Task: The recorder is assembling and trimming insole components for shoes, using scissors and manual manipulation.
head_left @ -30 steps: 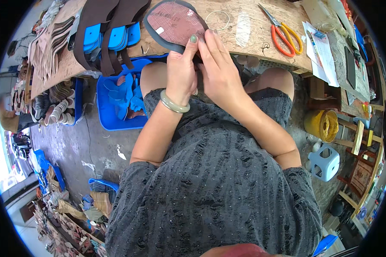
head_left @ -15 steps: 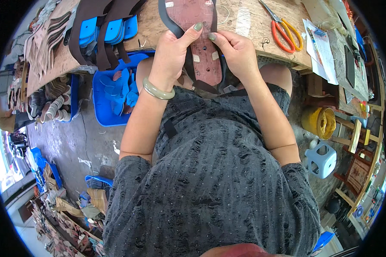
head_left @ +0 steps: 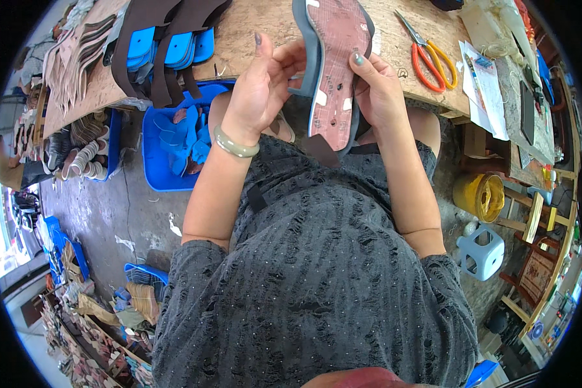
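Note:
A long sandal sole [head_left: 335,77] with a pinkish-red face, small white patches and a dark grey rim is held tilted over the near table edge. My right hand [head_left: 378,90] grips its right edge, thumb on the pink face and fingers behind it. My left hand [head_left: 258,97] is open at the sole's left side, thumb raised and fingers apart; whether its fingertips touch the rim cannot be told. A dark brown flap [head_left: 321,150] hangs from the sole's near end, over my lap.
Orange-and-yellow-handled scissors [head_left: 431,61] lie on the wooden table [head_left: 255,29] at the right, near papers [head_left: 484,90]. Dark brown straps with blue pieces [head_left: 168,48] lie at the left. Below, a blue bin [head_left: 155,171] holds blue scraps. A stool [head_left: 482,252] stands right.
The sole has shifted right and towards me, and its near end has swung right. My left hand has let go and opened beside it; my right hand has moved slightly right, still gripping.

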`<act>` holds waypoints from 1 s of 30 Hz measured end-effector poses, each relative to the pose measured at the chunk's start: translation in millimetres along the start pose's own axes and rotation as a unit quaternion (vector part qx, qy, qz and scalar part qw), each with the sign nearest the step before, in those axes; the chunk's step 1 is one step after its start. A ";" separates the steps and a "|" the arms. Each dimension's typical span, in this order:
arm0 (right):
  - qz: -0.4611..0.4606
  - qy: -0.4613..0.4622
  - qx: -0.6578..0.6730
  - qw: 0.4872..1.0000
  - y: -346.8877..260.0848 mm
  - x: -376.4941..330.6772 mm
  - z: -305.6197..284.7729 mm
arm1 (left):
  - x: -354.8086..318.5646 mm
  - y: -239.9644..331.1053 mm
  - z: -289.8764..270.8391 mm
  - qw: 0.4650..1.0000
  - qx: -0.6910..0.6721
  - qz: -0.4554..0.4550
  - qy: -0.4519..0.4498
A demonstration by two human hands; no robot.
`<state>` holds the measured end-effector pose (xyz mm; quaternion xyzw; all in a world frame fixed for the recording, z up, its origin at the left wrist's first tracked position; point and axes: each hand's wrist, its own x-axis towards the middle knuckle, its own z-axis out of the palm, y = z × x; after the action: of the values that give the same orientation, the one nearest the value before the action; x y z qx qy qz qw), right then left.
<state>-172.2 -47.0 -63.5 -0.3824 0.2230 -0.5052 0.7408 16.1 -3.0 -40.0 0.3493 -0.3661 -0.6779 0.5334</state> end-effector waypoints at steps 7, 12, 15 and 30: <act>-0.037 0.006 -0.362 0.931 -28.4 10.0 27.2 | 5.6 -24.2 24.8 0.999 -0.023 -0.029 -0.033; -0.103 0.041 -0.254 0.961 -18.5 13.6 9.5 | 7.0 -29.7 36.6 0.992 -0.106 0.069 0.023; -0.018 0.019 -0.279 0.960 -14.0 -18.5 -3.5 | 7.0 -27.2 26.8 0.988 -0.103 0.104 0.046; 0.254 -0.097 -0.062 0.960 -5.7 -71.4 11.9 | -6.0 -4.6 21.2 0.970 -0.072 0.204 0.109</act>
<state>-194.9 21.5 -55.8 -0.4057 0.2707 -0.2455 0.8378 -3.3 6.3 -33.2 0.2999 -0.3194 -0.5370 0.7209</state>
